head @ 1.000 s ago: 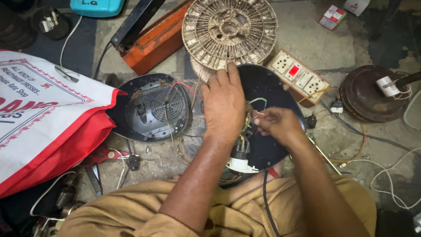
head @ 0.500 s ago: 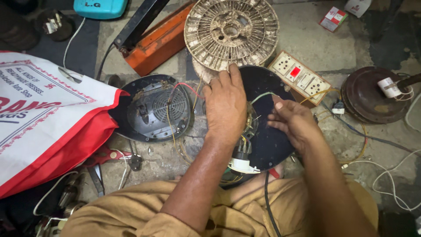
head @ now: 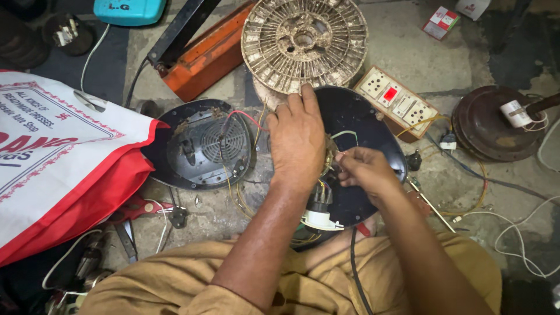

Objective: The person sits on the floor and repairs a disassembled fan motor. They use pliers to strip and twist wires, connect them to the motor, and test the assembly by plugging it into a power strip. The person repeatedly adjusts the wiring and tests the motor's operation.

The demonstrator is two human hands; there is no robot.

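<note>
Since half a second ago the right hand (head: pixel 363 170) has drawn back toward the left hand and closed its fingertips on a thin wire (head: pixel 344 135); the left hand has barely shifted.

At the floor's left edge lies a red and white bag (head: pixel 64 157), its contents hidden. Just right of it sits an open black housing (head: pixel 201 146) with a round grille inside and red and yellow leads trailing out toward the middle. An orange and black tool (head: pixel 201 55) lies above it, toward the far edge.

The left hand (head: pixel 296 140) presses palm-down on the black disc (head: pixel 367 116) at the floor's middle, fingers spread flat, grasping nothing. The right hand's grip pinches the wire over the disc, just beside the left hand. A white plug (head: pixel 319 220) rests at the disc's near rim. A dusty round rotor (head: pixel 304 39) touches the disc's far edge.

Right of the disc lies a cream socket board (head: pixel 396 102), then a brown round motor (head: pixel 496 123) near the right edge, with loose cords around it.
</note>
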